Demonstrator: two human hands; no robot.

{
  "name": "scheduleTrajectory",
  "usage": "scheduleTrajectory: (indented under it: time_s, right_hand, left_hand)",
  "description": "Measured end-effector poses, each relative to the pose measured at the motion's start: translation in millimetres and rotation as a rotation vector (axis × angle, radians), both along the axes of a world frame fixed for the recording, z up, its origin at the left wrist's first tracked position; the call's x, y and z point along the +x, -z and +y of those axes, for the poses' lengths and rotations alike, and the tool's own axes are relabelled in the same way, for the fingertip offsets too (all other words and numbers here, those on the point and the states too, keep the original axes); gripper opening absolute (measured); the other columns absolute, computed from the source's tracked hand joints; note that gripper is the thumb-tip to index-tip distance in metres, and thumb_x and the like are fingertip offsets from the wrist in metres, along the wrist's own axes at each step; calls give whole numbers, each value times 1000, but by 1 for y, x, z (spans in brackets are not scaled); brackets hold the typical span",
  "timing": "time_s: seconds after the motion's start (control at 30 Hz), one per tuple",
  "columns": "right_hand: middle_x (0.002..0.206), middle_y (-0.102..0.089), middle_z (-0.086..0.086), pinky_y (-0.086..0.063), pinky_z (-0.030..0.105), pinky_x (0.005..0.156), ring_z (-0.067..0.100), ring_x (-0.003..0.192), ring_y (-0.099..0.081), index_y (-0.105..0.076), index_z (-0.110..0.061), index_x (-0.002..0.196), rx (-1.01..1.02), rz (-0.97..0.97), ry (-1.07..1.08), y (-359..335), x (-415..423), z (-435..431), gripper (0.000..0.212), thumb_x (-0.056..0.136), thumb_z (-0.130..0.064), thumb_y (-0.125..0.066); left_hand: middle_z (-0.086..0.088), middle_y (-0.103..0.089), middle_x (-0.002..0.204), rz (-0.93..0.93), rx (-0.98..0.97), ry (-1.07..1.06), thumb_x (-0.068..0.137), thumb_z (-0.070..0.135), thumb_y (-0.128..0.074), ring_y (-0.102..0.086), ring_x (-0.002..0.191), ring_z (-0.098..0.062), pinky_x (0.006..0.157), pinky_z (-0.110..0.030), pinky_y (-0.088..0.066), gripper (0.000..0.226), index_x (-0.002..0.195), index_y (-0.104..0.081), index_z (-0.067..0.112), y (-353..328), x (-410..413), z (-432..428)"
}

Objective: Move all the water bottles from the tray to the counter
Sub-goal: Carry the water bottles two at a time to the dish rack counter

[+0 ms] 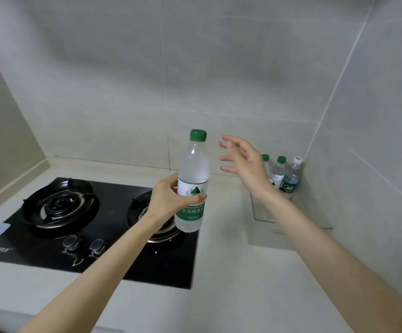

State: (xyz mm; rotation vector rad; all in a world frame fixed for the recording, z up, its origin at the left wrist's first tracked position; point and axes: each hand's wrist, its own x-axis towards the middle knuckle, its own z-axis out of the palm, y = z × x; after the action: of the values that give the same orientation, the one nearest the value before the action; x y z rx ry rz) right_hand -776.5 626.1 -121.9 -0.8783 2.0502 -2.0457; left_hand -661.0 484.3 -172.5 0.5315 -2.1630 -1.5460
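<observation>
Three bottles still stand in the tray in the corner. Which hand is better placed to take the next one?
The right hand: it is open, empty and raised just in front of the bottles in the tray. The left hand is closed around a green-capped bottle over the stove.

The left hand (168,197) is gripping a bottle (193,181) around its middle and holding it upright in the air, thumb across the front of the label, forearm reaching in from the lower left. The right hand (243,162) is hanging empty just beside the bottle's neck, its fingers (228,158) spread and loosely curled toward it, forearm stretching in from the lower right.
</observation>
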Motion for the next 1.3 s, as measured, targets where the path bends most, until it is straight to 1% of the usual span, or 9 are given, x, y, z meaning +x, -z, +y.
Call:
scheduleTrajectory:
  time_s: [0.17,0.27,0.43,0.57,0.67,0.77,0.93,1.03,1.3]
  right_hand:
    - [123,-60,6,-54,29,78,13,91,-59,-57,-18,121,136,-92,186,45,-35,-5,26,95,-23,-54]
    - [115,-61,0,-49,40,96,16,100,-59,-56,-17,121,207,-122,297,66,-63,-5,28,93,-21,-57]
    - [128,-59,7,-37,21,92,17,115,-54,-53,-7,127,270,-182,442,85,-113,-2,37,91,-11,-55]
    - [136,-54,9,-38,30,101,25,126,-50,-49,-9,130,270,-264,548,108,-169,-1,40,91,-8,-55]
    - [135,-54,11,-39,30,96,30,125,-49,-48,-8,131,330,-274,606,119,-209,-4,40,91,-10,-54]
    - [141,-48,11,-35,34,107,30,131,-44,-41,-9,137,357,-265,620,129,-245,-8,48,91,-11,-54]
    - [142,-47,12,-33,33,108,30,132,-43,-38,-6,140,474,-162,623,138,-294,-8,53,89,-7,-55]
    - [139,-49,14,-35,34,104,32,127,-46,-39,-5,139,537,-119,572,151,-314,-8,53,89,-6,-55]
    - [102,-66,17,-42,32,78,34,96,-61,-54,-1,113,476,1,683,179,-318,-8,30,92,-20,-60]
  left_hand:
    - [1,-73,88,8,1,-4,61,18,-88,-69,84,-13,70,-24,-57,34,86,-66,23,-8,-9,-18]
    - [1,-73,88,2,-2,18,61,18,-88,-69,82,-12,65,-18,-55,35,89,-67,19,-10,-25,-26]
    - [7,-71,82,-15,-3,68,61,16,-88,-65,65,3,52,-10,-49,32,81,-65,25,-8,-65,-28]
    - [3,-74,86,-43,1,94,57,16,-90,-70,79,-9,67,-21,-56,39,90,-69,21,4,-109,-28]
    - [3,-74,83,-50,8,96,56,15,-90,-69,74,-8,64,-19,-54,38,87,-69,23,12,-145,-28]
    - [2,-74,83,-62,29,90,56,14,-90,-68,71,-6,64,-18,-54,38,86,-69,24,18,-183,-31]
    - [1,-74,84,-83,30,85,55,17,-91,-68,74,-9,70,-22,-56,40,89,-70,21,27,-233,-36]
    - [1,-74,85,-89,26,85,56,16,-91,-66,72,-5,64,-15,-52,40,89,-70,22,33,-256,-38]
    - [0,-74,88,-116,34,38,58,15,-89,-69,81,-15,74,-27,-57,39,91,-70,21,47,-284,-43]
